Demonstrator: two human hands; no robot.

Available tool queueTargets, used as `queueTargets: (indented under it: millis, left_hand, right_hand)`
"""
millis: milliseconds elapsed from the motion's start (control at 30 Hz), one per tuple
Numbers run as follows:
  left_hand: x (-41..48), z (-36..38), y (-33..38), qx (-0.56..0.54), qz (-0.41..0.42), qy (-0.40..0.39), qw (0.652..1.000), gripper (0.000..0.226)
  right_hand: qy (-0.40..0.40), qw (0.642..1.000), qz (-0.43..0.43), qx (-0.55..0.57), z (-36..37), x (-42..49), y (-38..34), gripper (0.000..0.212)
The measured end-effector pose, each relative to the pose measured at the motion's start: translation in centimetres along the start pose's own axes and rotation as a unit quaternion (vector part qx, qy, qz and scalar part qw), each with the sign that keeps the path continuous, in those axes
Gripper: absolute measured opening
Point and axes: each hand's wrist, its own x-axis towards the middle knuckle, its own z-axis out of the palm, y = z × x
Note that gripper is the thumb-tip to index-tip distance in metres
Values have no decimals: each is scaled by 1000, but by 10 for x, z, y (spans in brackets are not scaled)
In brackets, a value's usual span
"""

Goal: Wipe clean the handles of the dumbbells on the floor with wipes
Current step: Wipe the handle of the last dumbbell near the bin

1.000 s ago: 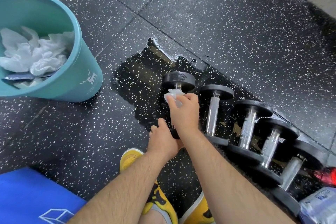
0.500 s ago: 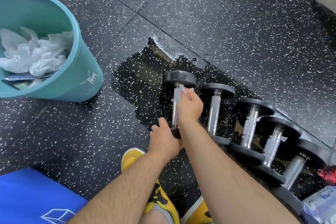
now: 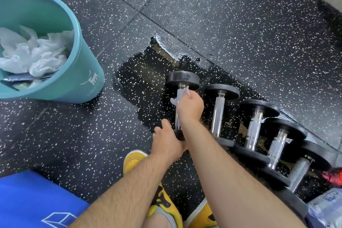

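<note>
Left grip (image 3: 167,144) curled, low — right grip (image 3: 190,108) clenched, ahead.

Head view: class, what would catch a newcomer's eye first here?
At centre, the right hand wraps a white wipe round the handle of the leftmost dumbbell, while the left hand grips its near end. At upper left stands a teal bin holding crumpled wipes; a dark wet-looking patch spreads left of the dumbbell.

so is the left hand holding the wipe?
No, the right hand holds the wipe on the handle; the left hand grips the dumbbell.
</note>
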Motion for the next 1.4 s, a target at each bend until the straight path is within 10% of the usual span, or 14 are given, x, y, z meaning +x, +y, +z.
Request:
queueTargets:
  millis: [267,500,933,1100,1400]
  left_hand:
    - [1,0,-4,-8,10,-2,1000,42]
    - [4,-2,-2,0,-10,-11,1000,76]
    - [9,-23,-5,16,-35,-105,994,108]
    - [2,-32,5,133,1,-15,991,130]
    - [-6,-126,63,-54,227,65,970,26]
  right_hand:
    - [-49,914,-249,-317,-7,-16,26,30]
    - [-98,858,-322,-388,-3,10,10,24]
    - [-270,900,-136,-314,-55,-5,-5,22]
    - [-232,938,-134,-220,-72,-8,-23,23]
    - [-272,959,-42,60,-71,-39,-89,27]
